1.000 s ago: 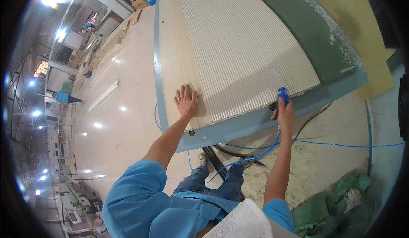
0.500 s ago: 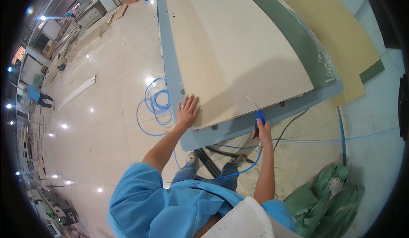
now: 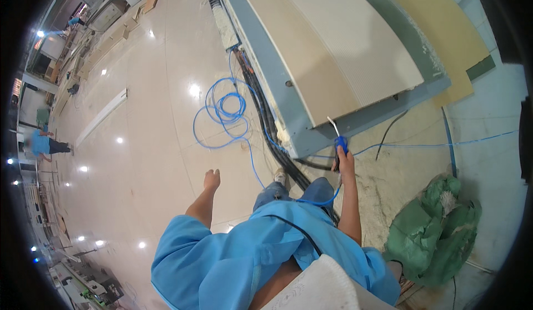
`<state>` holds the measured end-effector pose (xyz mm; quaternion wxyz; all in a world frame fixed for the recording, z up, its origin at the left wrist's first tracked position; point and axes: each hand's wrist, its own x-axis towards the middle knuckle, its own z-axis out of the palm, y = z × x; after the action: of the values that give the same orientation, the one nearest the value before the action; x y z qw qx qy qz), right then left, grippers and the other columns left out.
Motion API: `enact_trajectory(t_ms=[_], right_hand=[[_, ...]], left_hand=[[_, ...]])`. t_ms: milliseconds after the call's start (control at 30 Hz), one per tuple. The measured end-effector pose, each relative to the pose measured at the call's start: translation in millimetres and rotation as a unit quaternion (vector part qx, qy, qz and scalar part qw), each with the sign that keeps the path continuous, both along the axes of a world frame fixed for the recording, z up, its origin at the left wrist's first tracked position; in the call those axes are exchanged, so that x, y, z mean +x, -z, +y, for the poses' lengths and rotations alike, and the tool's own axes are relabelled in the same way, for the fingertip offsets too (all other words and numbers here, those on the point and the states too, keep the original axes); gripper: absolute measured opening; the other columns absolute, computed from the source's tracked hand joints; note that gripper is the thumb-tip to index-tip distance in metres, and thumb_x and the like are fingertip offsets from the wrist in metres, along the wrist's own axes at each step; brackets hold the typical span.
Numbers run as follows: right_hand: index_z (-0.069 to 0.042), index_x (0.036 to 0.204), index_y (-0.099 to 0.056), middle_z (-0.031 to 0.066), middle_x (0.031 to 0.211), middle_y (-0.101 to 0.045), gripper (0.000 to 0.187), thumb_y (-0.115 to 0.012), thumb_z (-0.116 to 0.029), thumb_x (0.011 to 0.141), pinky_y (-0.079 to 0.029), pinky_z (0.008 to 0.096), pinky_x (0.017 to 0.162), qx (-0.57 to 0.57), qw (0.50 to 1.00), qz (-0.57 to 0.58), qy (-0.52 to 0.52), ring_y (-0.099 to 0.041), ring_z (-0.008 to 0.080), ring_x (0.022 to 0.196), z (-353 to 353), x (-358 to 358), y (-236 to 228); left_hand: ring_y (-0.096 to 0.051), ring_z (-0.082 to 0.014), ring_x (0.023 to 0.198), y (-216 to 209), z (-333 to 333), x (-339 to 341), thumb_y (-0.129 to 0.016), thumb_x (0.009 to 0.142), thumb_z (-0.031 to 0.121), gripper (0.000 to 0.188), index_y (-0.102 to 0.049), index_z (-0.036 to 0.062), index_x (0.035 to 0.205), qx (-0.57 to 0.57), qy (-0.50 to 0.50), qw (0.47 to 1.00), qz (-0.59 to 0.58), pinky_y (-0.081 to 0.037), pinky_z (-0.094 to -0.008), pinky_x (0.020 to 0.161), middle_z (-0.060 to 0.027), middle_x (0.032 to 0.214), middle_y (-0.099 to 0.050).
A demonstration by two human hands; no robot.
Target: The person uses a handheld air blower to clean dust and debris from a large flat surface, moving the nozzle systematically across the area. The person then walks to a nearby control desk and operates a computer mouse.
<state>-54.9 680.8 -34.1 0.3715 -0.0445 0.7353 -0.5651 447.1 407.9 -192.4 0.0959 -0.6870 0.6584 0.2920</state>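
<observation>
My right hand [image 3: 346,165] is wrapped round the blue handle of an air blow gun [image 3: 341,142]. The gun's thin bent nozzle points up toward the near edge of a long cream panel [image 3: 333,60]. A blue air hose [image 3: 317,203] runs from the gun down across my legs. On the left, my left hand [image 3: 211,179] hangs over the floor, fingers curled, with nothing seen in it; it is apart from the panel. Beneath the panel lies a blue-grey machine bed [image 3: 304,138], and its surface shows green at the right.
A coil of blue hose [image 3: 230,107] lies on the tiled floor beside black cables [image 3: 261,102]. Green sacks [image 3: 427,238] are heaped at the right, below yellow boards [image 3: 444,32]. A white strip [image 3: 102,117] rests on the floor; another person [image 3: 43,143] stands far left.
My left hand has come off the panel, dropping down and left, its fingers now curled. My body has shifted left, so panel and bed appear farther right. The right hand still holds the blow gun.
</observation>
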Motion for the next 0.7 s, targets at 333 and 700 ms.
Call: enact_trajectory(t_ms=[333, 700], right_hand=[[-0.011, 0.090, -0.052, 0.0045, 0.060, -0.057, 0.040, -0.063, -0.047, 0.103, -0.046, 0.0297, 0.042, -0.063, 0.992, 0.019, -0.105, -0.058, 0.0149, 0.046, -21.5, 68.2, -25.5], [-0.013, 0.128, -0.051, 0.0159, 0.088, -0.071, 0.044, -0.064, -0.044, 0.101, -0.062, 0.0402, 0.061, -0.043, 0.965, -0.257, 0.007, -0.074, 0.0284, 0.080, 142.4, 262.1, 58.5]], left_hand=[[-0.064, -0.0263, 0.076, 52.6, 163.5, 63.8, -0.060, 0.097, 0.054, 0.053, -0.068, 0.0039, 0.113, 0.308, -0.257, 0.903, 0.156, -0.053, -0.0430, 0.065, -0.0112, 0.091, -0.068], [-0.062, -0.0223, 0.118, -85.5, 171.6, 0.0, -0.054, 0.107, 0.035, 0.051, -0.057, -0.0044, 0.140, 0.266, 0.239, 0.868, 0.343, -0.049, -0.0367, 0.104, -0.0139, 0.130, -0.066]])
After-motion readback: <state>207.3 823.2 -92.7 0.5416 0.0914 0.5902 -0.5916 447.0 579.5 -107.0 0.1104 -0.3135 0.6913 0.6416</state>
